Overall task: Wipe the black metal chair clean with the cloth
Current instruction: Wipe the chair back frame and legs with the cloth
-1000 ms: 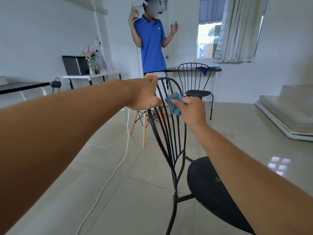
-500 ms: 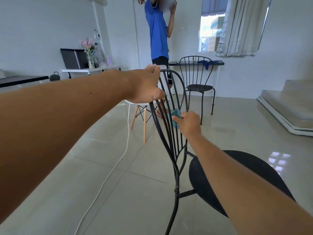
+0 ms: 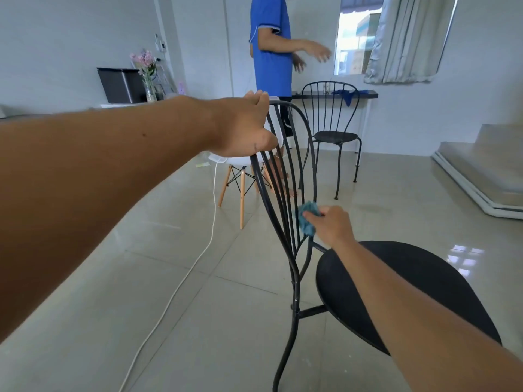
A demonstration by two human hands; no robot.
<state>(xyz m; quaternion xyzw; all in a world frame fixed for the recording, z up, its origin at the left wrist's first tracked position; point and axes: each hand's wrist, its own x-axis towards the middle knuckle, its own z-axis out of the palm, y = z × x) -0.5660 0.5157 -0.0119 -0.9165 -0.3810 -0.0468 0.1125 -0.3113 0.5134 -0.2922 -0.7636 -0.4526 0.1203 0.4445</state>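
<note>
1. White-walled room, glossy pale tiled floor (image 3: 198, 321); window with a grey curtain (image 3: 407, 38) at 1 o'clock, raised step platform (image 3: 481, 176) at 3 o'clock.
2. Black metal chair (image 3: 396, 284) centre frame, round seat at 5 o'clock, curved spindle back rising toward 12 o'clock.
3. Left hand (image 3: 243, 128) closed over the top rail of the chair back, fingers curled over the far side, thumb on the near side; arm enters from 9 o'clock.
4. Right hand (image 3: 331, 224) low on the back, pinching the blue cloth (image 3: 307, 217) bunched between thumb and fingers; arm enters from 5 o'clock across the seat.
5. Cloth is pressed against the lower part of the right-side upright of the back, just above the seat joint.
6. Another person in a blue shirt (image 3: 271, 52) stands at 12 o'clock, arms out to the side, head out of frame.
7. Second black metal chair (image 3: 334, 134) at 1 o'clock, against a dark wall surface (image 3: 368, 94) with a blue rag (image 3: 349, 94) on it.
8. White chair with wooden legs (image 3: 240, 176) behind the left hand, partly hidden.
9. White cable (image 3: 175, 292) runs across the floor from 7 o'clock toward that chair.
10. At 10 o'clock, a white surface (image 3: 119, 104) carries a black box (image 3: 121, 84) and a vase of pink flowers (image 3: 145, 69).
</note>
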